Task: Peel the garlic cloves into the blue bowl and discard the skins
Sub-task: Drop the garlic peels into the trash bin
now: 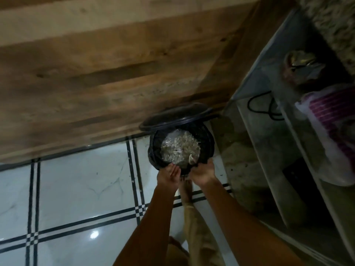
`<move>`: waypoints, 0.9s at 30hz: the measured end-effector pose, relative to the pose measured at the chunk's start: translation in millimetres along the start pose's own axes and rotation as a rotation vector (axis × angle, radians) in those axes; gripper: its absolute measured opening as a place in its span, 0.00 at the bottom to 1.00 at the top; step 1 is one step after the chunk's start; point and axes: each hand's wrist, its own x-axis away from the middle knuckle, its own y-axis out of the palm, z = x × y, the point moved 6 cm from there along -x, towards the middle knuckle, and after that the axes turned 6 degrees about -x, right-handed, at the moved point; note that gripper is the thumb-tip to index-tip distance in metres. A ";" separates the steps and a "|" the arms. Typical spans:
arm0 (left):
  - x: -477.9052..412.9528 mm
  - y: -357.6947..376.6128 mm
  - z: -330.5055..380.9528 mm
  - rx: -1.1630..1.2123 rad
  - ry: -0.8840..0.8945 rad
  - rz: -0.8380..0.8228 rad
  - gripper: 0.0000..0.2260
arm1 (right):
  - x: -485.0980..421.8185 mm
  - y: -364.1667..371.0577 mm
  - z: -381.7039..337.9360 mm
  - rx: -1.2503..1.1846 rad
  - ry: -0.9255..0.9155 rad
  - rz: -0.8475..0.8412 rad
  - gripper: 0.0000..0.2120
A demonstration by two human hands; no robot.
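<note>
While both hands hang over the near rim of the black bin (209, 141), the garlic skins (180, 148) lie inside it as a pale, papery heap on a clear plastic layer, ringed by the dark liner. The lid (172, 117) stands tipped up at the far side, leaning toward the wooden panel (115, 64) behind it. The left hand (169, 174) is flat, fingers (175, 169) straight and together, palm turned toward the other hand, holding nothing. The right hand (202, 172) sits just beside it with its back to the camera; its fingers dip toward the bin's mouth and are hidden (so I cannot tell whether they are spread or pinching anything). The two hands are close but do not clearly touch. A bare foot (186, 189) shows between the forearms at the bin's base. The bin stands on a white tiled floor (76, 189) crossed by black lines. To the right is a pale shelf unit (269, 150) with a black cable (259, 104) and a white-and-purple bag (330, 131).
</note>
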 end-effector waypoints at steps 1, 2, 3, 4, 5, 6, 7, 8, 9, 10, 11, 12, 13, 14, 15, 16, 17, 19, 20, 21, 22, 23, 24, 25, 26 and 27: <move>-12.9 3.5 -0.3 0.022 -0.008 -0.017 0.12 | -13.2 0.0 -1.6 0.041 -0.043 0.007 0.24; -22.2 7.7 -1.3 0.004 -0.022 -0.038 0.11 | -15.2 -0.1 -5.3 0.142 -0.069 -0.001 0.25; -32.9 7.8 -2.1 -0.022 -0.027 -0.050 0.13 | -20.9 -3.2 -0.2 0.022 -0.035 0.018 0.28; -37.0 7.6 -1.5 -0.048 -0.032 -0.070 0.15 | -19.6 -1.2 2.2 0.042 -0.024 -0.029 0.30; -35.9 6.1 -0.3 -0.077 -0.030 -0.084 0.14 | -15.4 -0.5 5.7 -0.061 0.012 -0.095 0.28; -29.4 3.2 1.3 -0.115 -0.026 -0.083 0.12 | -7.4 -3.9 5.2 -0.025 0.038 -0.096 0.25; -17.7 1.7 4.8 -0.161 -0.015 -0.076 0.10 | 7.3 -6.5 -0.1 0.015 0.029 -0.080 0.21; 0.1 1.6 9.7 -0.197 0.005 -0.058 0.12 | 23.2 -10.7 -6.6 0.112 0.017 -0.056 0.19; 20.5 3.5 14.0 -0.229 0.032 -0.057 0.15 | 41.5 -13.9 -12.5 0.156 0.016 -0.045 0.18; 44.9 8.9 18.0 -0.263 0.065 -0.064 0.16 | 65.1 -16.9 -20.8 0.195 0.002 -0.043 0.17; 70.9 15.6 21.6 -0.315 0.105 -0.067 0.15 | 90.0 -20.8 -29.7 0.205 -0.021 -0.058 0.17; 100.6 24.7 24.0 -0.374 0.148 -0.070 0.14 | 117.8 -25.0 -40.7 0.212 -0.065 -0.077 0.17; 131.3 35.5 24.9 -0.432 0.195 -0.078 0.12 | 146.5 -30.2 -52.6 0.217 -0.124 -0.105 0.16; 165.6 48.7 23.2 -0.498 0.242 -0.097 0.10 | 180.7 -37.2 -66.7 0.210 -0.193 -0.133 0.16; 199.8 62.4 17.9 -0.571 0.283 -0.128 0.07 | 215.8 -47.4 -79.5 0.208 -0.262 -0.152 0.15; 234.9 77.1 8.9 -0.648 0.321 -0.181 0.06 | 251.5 -60.9 -91.8 0.212 -0.339 -0.159 0.14; 269.3 93.2 -3.9 -0.716 0.358 -0.250 0.06 | 288.1 -78.5 -103.8 0.198 -0.424 -0.160 0.12; 332.5 124.8 -39.9 -0.845 0.422 -0.404 0.07 | 358.4 -120.7 -124.4 0.123 -0.592 -0.134 0.11; 362.3 138.8 -64.6 -0.907 0.443 -0.490 0.06 | 393.6 -146.5 -130.2 0.088 -0.664 -0.099 0.10; 390.6 151.5 -94.0 -0.970 0.454 -0.578 0.06 | 428.1 -176.5 -133.2 0.054 -0.723 -0.042 0.10; 414.5 162.7 -126.6 -1.026 0.453 -0.668 0.06 | 459.0 -207.5 -134.1 0.012 -0.776 0.027 0.09; 436.3 169.4 -162.4 -1.090 0.436 -0.758 0.07 | 486.4 -240.9 -131.2 -0.031 -0.819 0.114 0.09; 454.7 174.1 -198.3 -1.158 0.408 -0.847 0.07 | 508.5 -272.6 -127.0 -0.073 -0.853 0.209 0.09; 471.2 176.6 -235.1 -1.235 0.373 -0.934 0.08 | 526.3 -305.6 -119.7 -0.119 -0.876 0.314 0.09; 488.8 173.7 -274.7 -1.324 0.343 -1.018 0.09 | 542.3 -341.9 -106.4 -0.182 -0.893 0.430 0.09; 500.6 168.6 -312.5 -1.428 0.329 -1.089 0.09 | 553.8 -376.4 -89.9 -0.244 -0.897 0.546 0.09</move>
